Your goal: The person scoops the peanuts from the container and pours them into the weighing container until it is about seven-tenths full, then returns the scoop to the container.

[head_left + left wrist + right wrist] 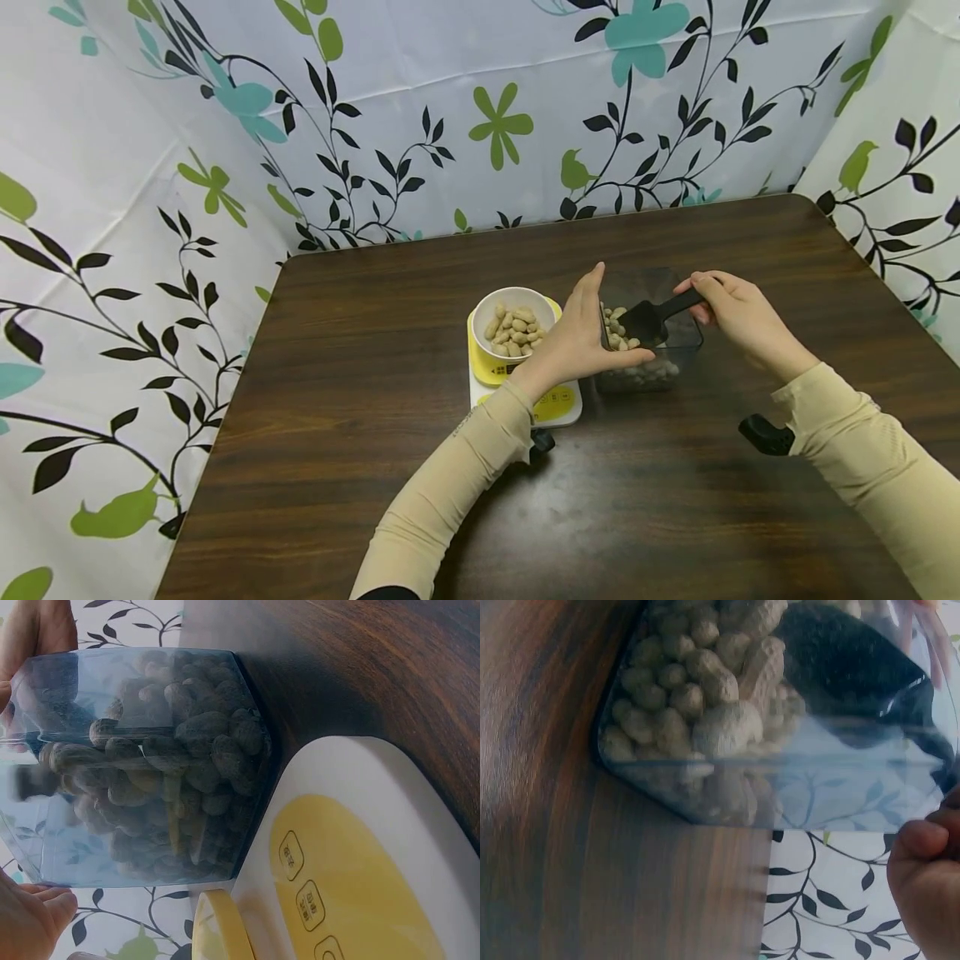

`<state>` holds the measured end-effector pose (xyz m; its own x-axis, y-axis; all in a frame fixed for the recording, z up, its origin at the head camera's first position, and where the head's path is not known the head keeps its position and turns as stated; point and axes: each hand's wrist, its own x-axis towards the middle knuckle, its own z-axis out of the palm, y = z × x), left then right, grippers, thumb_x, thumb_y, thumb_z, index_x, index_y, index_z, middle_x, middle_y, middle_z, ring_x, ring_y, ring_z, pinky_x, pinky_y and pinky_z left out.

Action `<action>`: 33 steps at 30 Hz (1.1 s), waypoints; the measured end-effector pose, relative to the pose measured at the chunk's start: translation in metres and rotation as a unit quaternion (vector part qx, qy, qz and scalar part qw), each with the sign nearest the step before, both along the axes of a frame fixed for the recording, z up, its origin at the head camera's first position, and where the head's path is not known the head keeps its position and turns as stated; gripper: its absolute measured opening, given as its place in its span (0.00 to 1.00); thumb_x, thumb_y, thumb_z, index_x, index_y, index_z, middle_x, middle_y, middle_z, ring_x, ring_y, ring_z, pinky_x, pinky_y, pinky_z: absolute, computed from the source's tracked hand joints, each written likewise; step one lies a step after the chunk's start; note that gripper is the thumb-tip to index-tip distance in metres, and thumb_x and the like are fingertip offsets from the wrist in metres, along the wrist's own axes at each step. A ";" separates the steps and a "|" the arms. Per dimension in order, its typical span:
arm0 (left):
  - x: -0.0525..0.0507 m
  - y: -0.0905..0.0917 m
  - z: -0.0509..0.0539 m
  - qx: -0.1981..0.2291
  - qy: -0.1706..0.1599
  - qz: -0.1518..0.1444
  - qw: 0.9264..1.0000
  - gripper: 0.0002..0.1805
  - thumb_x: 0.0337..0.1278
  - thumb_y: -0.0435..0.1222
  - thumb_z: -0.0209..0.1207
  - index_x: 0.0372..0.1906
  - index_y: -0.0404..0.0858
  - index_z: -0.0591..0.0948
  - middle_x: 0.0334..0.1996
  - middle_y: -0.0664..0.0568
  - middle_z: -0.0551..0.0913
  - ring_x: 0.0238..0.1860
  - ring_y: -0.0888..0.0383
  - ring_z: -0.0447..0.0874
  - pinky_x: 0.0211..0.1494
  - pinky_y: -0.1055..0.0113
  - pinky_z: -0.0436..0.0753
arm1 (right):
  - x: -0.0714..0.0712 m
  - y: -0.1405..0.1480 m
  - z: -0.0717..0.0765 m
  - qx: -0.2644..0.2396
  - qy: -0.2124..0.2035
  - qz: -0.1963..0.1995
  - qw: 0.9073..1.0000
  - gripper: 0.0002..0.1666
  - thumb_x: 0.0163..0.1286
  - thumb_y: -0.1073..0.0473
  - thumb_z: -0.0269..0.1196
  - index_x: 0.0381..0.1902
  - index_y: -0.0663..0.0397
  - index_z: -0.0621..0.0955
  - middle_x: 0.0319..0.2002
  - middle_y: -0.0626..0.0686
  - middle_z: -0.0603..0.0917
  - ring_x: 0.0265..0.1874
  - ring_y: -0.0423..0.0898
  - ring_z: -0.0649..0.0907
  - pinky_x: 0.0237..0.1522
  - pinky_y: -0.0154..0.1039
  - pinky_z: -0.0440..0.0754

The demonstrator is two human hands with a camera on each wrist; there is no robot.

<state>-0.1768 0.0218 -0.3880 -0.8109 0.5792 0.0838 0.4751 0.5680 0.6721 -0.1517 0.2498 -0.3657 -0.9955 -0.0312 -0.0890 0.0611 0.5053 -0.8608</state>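
Observation:
My right hand grips the handle of a black scoop. The scoop's blade is down inside a clear plastic box that holds peanuts in their shells. At the box's near left corner is my left hand, fingers straight and thumb stretched along the front rim, touching it. Just left of that hand, a white bowl with unshelled peanuts stands on a yellow and white kitchen scale. My left hand and forearm cover part of the scale.
Everything stands on a dark wood-grain table. A white curtain with leaf and bird prints hangs behind it and along both sides. The box stands close beside the scale's right side.

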 end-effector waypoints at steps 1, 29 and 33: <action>0.000 0.000 0.000 0.000 0.000 0.000 1.000 0.67 0.40 0.61 0.65 0.72 0.53 0.28 0.75 0.51 0.40 0.74 0.54 0.46 0.71 0.56 0.63 | 0.000 -0.001 -0.001 -0.007 0.001 -0.005 1.000 0.32 0.73 0.37 0.38 0.50 0.57 0.73 0.19 0.42 0.69 0.17 0.43 0.64 0.24 0.40 0.62; 0.000 0.000 0.000 -0.002 0.003 0.005 1.000 0.67 0.40 0.61 0.65 0.73 0.51 0.29 0.75 0.50 0.40 0.74 0.54 0.46 0.71 0.57 0.62 | 0.007 -0.004 -0.007 -0.041 0.023 -0.012 0.999 0.30 0.73 0.38 0.39 0.48 0.56 0.74 0.20 0.42 0.67 0.20 0.44 0.65 0.26 0.39 0.62; 0.000 0.000 0.000 0.000 0.004 0.007 1.000 0.67 0.40 0.61 0.65 0.73 0.51 0.29 0.75 0.50 0.40 0.74 0.54 0.46 0.71 0.57 0.62 | 0.009 -0.006 -0.009 -0.107 0.023 -0.032 0.993 0.28 0.70 0.36 0.42 0.45 0.51 0.75 0.19 0.40 0.66 0.22 0.41 0.66 0.28 0.36 0.61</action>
